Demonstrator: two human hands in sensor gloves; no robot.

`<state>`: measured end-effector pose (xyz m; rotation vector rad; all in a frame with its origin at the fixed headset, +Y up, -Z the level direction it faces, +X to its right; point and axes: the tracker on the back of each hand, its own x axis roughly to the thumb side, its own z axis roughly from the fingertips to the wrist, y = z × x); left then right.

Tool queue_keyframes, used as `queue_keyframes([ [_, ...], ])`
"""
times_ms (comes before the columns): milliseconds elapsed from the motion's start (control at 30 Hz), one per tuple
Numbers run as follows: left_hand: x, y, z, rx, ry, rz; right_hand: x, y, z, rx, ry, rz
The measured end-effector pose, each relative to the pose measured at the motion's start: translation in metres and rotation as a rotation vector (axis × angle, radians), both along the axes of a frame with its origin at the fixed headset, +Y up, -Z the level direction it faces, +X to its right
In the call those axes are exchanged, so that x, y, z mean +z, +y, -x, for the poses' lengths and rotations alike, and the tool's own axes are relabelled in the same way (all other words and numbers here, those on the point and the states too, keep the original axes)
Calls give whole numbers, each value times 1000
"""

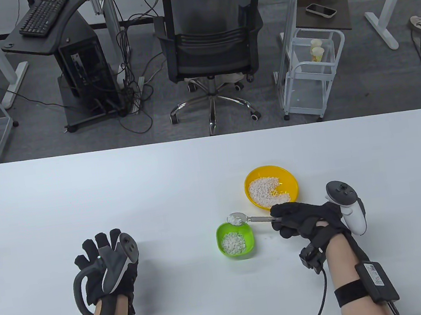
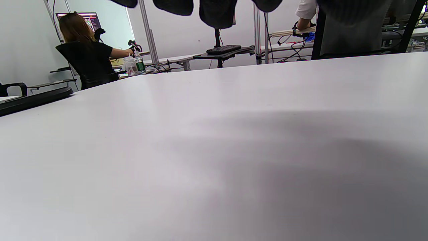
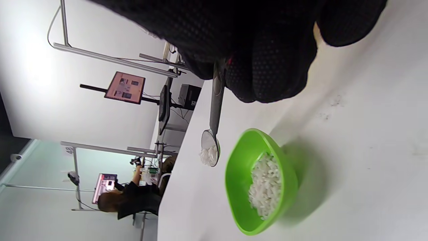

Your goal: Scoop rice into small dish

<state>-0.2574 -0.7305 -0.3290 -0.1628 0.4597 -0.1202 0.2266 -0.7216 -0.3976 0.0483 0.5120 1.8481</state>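
A small green dish (image 1: pixel 235 240) holding some rice sits right of the table's middle; it also shows in the right wrist view (image 3: pixel 264 182). A yellow bowl (image 1: pixel 271 186) with rice stands behind and to the right of it. My right hand (image 1: pixel 303 220) grips the handle of a metal spoon (image 1: pixel 242 219). The spoon's bowl carries rice and hangs over the dish's far rim, as the right wrist view shows (image 3: pixel 210 152). My left hand (image 1: pixel 106 266) rests on the table at the left with fingers spread, holding nothing. Only its fingertips (image 2: pixel 217 13) show in the left wrist view.
The white table (image 1: pixel 123 200) stretches wide around both bowls. An office chair (image 1: pixel 213 48), a computer cart (image 1: pixel 78 66) and a white trolley (image 1: pixel 313 70) stand beyond the far edge.
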Motion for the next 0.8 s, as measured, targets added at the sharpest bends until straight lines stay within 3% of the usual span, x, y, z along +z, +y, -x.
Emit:
queue_keyframes([
  [167,0,0,0,5,3,-2,1,1,15,191,33,-32],
  [433,0,0,0,1,-1,2,6,19,32,494,40,-344],
  [800,0,0,-1,-2,-1,2,13,28,41,534,47,-536],
])
